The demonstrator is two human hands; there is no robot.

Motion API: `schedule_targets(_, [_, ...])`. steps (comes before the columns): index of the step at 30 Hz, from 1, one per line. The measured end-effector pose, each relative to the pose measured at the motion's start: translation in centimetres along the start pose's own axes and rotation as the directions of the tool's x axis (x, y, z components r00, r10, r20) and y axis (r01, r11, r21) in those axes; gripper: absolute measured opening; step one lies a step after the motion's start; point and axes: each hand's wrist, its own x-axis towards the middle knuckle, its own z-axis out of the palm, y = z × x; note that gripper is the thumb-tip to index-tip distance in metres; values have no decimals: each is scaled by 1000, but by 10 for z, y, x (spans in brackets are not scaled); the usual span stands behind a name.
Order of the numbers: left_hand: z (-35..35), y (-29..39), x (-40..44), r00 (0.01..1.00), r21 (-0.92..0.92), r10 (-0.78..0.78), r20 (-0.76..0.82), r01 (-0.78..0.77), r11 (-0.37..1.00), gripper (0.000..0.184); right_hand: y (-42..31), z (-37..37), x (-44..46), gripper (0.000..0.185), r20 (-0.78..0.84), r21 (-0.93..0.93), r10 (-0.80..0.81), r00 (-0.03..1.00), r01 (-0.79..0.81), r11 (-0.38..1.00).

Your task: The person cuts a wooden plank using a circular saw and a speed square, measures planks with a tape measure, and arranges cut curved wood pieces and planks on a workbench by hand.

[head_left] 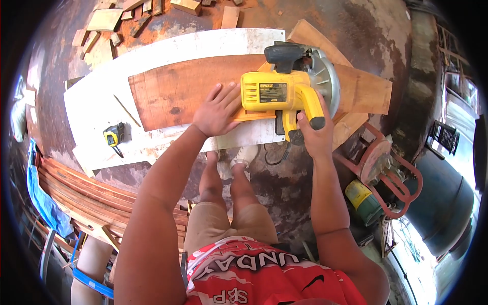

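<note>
A yellow circular saw with a grey blade guard rests on a reddish-brown wooden board. My right hand is wrapped round the saw's yellow rear handle. My left hand lies flat on the board, fingers stretched out, right beside the motor end of the saw; whether the fingertips touch the saw I cannot tell. Under the board is a white work surface. On it, left of the board, lie a thin pencil-like stick and a black and yellow tape measure. The blade itself is hidden.
Wood offcuts and sawdust litter the floor at the far side. Long stacked planks lie at the lower left. A reddish metal stool frame, a yellow and green container and a dark drum stand at the right.
</note>
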Motion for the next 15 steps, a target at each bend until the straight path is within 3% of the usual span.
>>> schedule_targets(15, [-1, -1, 0, 1000, 18, 13, 26, -14, 1000, 71, -1, 2, 9, 62, 19, 40, -13, 1000, 12, 999])
